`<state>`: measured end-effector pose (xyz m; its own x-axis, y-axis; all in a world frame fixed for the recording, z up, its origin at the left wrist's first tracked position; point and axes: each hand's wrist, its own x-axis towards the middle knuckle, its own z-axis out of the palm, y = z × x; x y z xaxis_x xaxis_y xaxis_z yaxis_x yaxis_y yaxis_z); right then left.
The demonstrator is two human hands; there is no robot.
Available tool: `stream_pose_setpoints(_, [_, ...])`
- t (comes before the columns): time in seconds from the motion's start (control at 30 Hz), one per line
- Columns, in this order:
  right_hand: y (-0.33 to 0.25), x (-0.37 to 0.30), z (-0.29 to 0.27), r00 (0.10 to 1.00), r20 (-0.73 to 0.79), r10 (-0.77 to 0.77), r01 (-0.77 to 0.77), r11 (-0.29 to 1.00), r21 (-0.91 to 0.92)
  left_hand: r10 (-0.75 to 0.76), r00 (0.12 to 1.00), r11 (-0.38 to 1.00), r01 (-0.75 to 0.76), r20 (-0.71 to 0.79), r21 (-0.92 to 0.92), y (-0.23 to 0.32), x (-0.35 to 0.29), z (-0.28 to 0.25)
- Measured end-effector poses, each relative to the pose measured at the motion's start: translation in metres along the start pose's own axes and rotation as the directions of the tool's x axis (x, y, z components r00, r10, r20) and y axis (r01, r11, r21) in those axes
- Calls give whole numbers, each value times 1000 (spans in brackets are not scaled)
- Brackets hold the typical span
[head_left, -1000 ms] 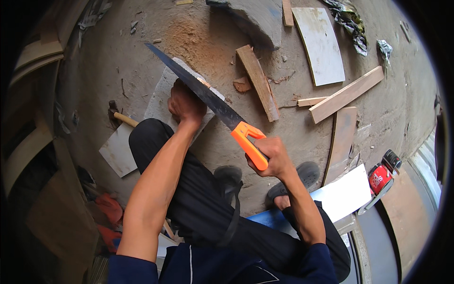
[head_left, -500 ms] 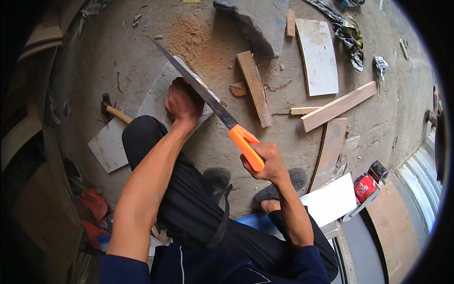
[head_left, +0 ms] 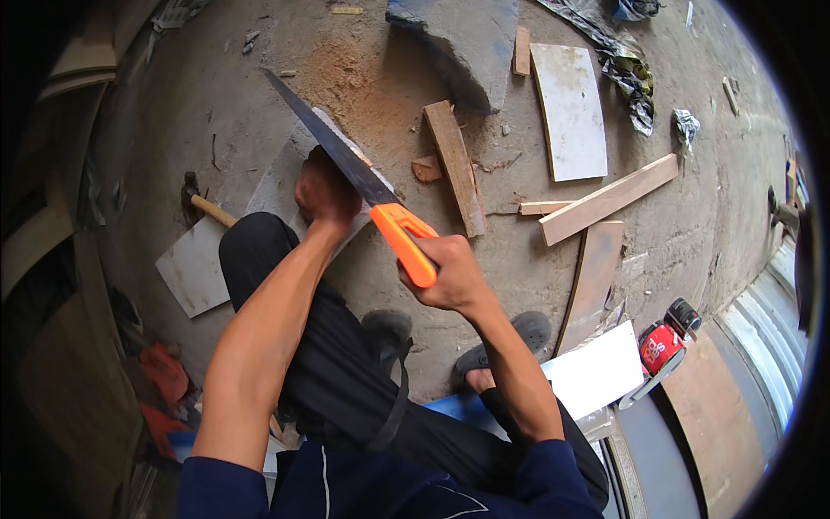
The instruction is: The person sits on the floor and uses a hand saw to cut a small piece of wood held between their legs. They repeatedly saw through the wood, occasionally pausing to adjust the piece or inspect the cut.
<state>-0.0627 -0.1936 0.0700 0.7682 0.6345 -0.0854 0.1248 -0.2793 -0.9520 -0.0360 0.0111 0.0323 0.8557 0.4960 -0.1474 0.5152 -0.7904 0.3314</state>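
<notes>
A handsaw (head_left: 327, 137) with a dark blade and an orange handle is in my right hand (head_left: 450, 275), whose fingers wrap round the grip. Its blade slants up to the left, passing close by my left hand (head_left: 325, 192). That hand is closed in a fist over a pale grey block (head_left: 278, 177) on the ground; what it grips is hidden beneath the fingers and the blade. A small light brown bit shows at the blade's far edge, too little of it to name.
Sawdust (head_left: 341, 82) lies beyond the blade, near a broken slab (head_left: 458, 43). Rightward are wood strips (head_left: 456, 164), a white board (head_left: 571, 112) and a plank (head_left: 609, 201). A hammer (head_left: 210, 208) rests at left; a red can (head_left: 661, 346) stands at lower right.
My right hand has pushed the saw forward, up and to the left, so its handle is now nearer my left hand. The left hand stays closed over the block.
</notes>
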Motion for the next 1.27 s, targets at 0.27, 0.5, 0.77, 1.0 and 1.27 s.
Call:
stream_pose_setpoints(0.27, [-2,-4,-11,997,43,60,-59,998,-27,78,997,997,-77,-13,19,-4,-1,9])
stream_pose_setpoints(0.5, [2,-39,-19,1000,24,7,-9,995,96,180,976,977,-164,-126,134,-31,-4,23])
stream_pose_setpoints(0.77, [17,-15,-15,1000,26,-17,17,1000,12,156,987,986,-155,-26,60,-29,-3,23])
stream_pose_setpoints(1.0, [15,-5,-8,1000,26,-18,17,999,30,126,992,991,-126,-11,44,-21,1,22])
stream_pose_setpoints(1.27, [11,-39,-20,998,54,25,-30,994,103,98,995,990,-95,-25,101,-23,-5,20])
